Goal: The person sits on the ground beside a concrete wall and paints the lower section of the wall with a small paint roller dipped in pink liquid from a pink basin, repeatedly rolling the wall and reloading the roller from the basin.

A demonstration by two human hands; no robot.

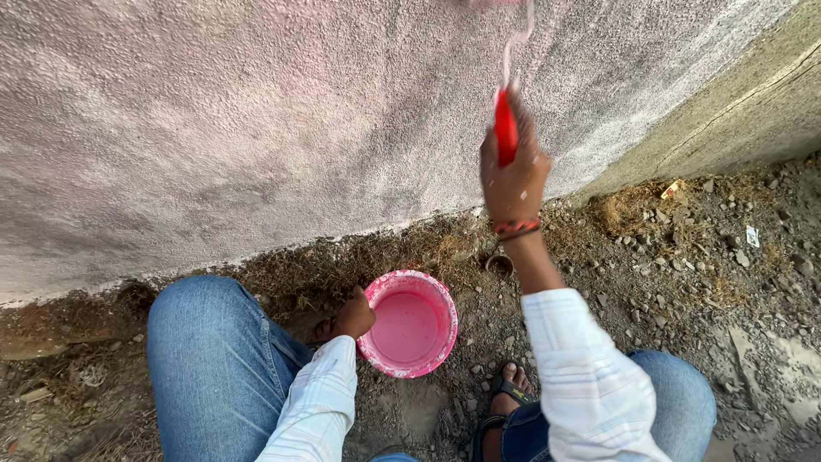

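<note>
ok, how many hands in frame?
2. The left hand rests on the rim of the pink paint bucket, low centre. The right hand is raised against the wall, gripping a red handle. No others visible.

From my remote station I counted two hands, the left hand (353,316) and the right hand (513,175); one pink bucket (409,325); one red-handled tool (506,130); one beaded wristband (516,228); one sandalled foot (511,382); and one rough wall (256,128).
</note>
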